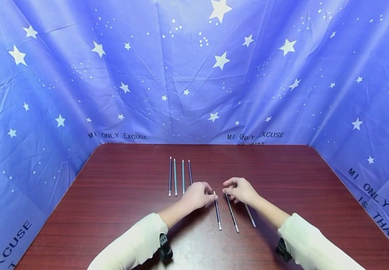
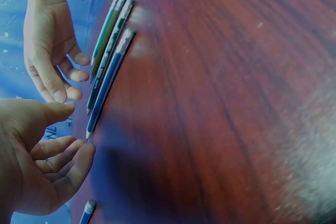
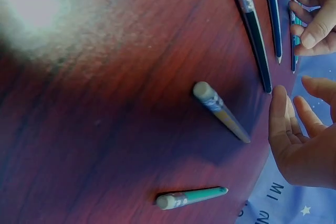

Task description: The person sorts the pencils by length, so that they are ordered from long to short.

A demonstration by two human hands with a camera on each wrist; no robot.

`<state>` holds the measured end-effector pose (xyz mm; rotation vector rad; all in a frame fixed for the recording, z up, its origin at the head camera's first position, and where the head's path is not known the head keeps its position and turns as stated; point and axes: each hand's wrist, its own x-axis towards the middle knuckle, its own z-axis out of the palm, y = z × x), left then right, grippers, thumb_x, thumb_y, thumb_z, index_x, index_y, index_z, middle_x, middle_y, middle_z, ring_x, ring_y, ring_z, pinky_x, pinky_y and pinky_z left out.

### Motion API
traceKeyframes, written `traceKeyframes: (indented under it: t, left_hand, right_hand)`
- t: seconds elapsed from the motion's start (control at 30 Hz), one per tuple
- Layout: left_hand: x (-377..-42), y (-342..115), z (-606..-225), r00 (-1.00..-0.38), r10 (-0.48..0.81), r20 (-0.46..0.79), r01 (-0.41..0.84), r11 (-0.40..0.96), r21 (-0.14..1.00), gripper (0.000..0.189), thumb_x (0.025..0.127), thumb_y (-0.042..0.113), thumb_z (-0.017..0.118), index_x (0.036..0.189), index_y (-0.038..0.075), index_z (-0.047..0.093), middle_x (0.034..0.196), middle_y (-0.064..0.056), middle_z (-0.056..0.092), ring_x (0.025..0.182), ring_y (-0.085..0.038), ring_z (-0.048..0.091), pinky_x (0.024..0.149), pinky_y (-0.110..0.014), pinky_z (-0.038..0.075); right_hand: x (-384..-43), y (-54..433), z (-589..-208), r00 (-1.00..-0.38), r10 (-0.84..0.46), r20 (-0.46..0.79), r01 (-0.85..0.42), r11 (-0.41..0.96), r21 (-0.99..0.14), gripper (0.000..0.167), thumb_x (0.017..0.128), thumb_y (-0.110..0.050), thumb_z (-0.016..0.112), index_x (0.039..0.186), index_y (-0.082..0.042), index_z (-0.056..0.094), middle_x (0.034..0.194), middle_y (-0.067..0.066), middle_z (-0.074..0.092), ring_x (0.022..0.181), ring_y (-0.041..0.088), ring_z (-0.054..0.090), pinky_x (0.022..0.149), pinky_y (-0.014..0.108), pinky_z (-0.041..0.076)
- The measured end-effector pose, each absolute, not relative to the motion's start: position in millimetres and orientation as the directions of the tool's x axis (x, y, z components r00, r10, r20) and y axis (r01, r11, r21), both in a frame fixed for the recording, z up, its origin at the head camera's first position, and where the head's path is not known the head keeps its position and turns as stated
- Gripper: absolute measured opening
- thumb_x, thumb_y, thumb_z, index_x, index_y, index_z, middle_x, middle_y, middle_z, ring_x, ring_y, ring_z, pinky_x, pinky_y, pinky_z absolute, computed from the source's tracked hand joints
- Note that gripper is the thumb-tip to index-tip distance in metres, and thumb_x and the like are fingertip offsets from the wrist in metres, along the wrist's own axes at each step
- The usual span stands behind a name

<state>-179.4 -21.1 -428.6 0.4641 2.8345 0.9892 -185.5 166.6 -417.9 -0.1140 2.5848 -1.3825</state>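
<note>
On the desk (image 1: 113,180), we see four pencils (image 1: 175,178) side by side at the left, toward the curtain (image 1: 180,75) that stands behind and along both sides. Nearer to us, at the right, lie four more pencils (image 1: 217,213), the rightmost visible in the right wrist view. The left grip (image 1: 197,195) sits between both groups; the right grip (image 1: 242,190) is at the nearer group's far ends.

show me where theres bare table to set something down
Bare table lies between the row of four pencils and the left edge, and between the right hand and the far right corner. The middle is crowded: the left hand and more pencils sit there.
</note>
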Motion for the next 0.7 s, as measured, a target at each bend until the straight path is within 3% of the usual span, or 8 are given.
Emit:
traceKeyframes:
  t: [0.7]
  left_hand:
    - [-170.4,-10.0,-438.5,-0.953,0.297,0.057,0.283,0.812,0.510,0.031,0.076,0.040,0.073,0.091,0.013,0.068,0.071,0.008,0.062,0.065,-0.006,0.055,0.058,-0.021,0.044]
  right_hand:
    - [-170.2,178.0,-424.4,-0.959,-0.202,-0.197,0.055,0.551,-0.833,0.028,0.081,-0.010,0.067,0.105,0.003,0.061,0.066,0.002,0.057,0.057,0.011,0.054,0.048,0.027,0.052]
